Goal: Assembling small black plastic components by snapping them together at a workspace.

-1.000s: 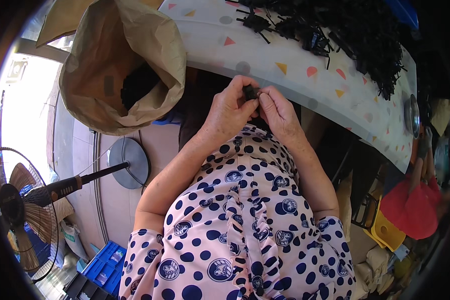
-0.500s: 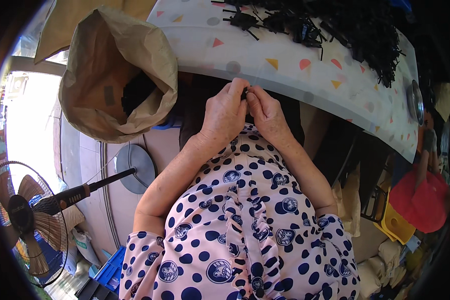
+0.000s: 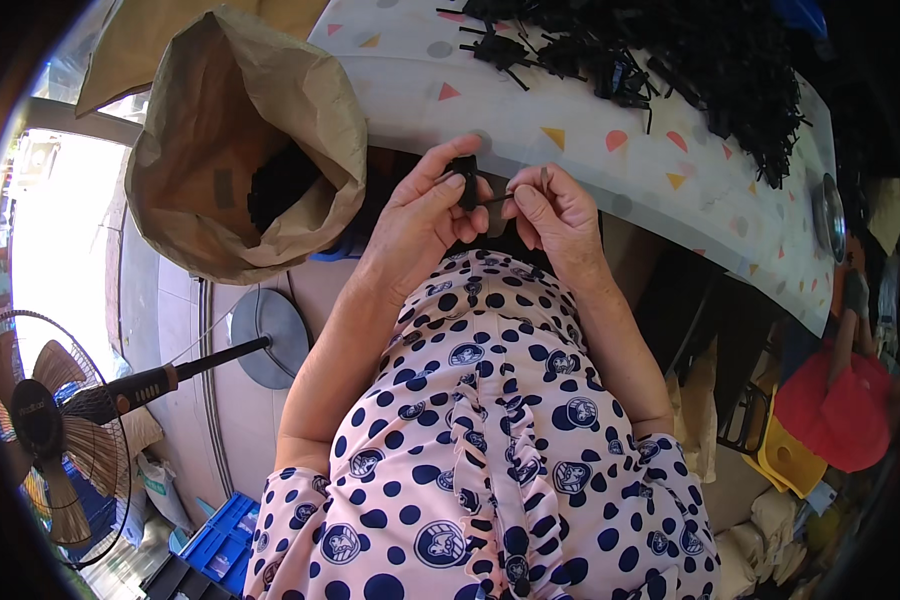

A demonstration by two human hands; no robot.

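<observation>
Evidently, the left hand (image 3: 420, 208) was clamped on a small black piece (image 3: 466, 182), its thumb laid against the side, while the right hand (image 3: 562, 222) pinched a thin black strip (image 3: 497, 199) that bridged the gap between them. From my remote seat I could place the piece in front of the near edge of the surface (image 3: 610, 180), held up off it. I could not tell whether piece and strip were one part or two, nor what they were made of.

To handle it well, I judged, the left grip needed to be firm without crushing, so the piece could not roll, and the right fingertips did best to keep the strip lightly taut, guiding it along its own length. A sideways tug, I thought, might twist the piece or bend the strip, and the point where they met deserved a clear view.

The piece's long axis ran away from the body, near upright in my view, its far end toward the surface. The strip lay almost crosswise to it, running left to right, its right end slightly higher. An open brown paper bag (image 3: 322, 105) stood to the left.
</observation>
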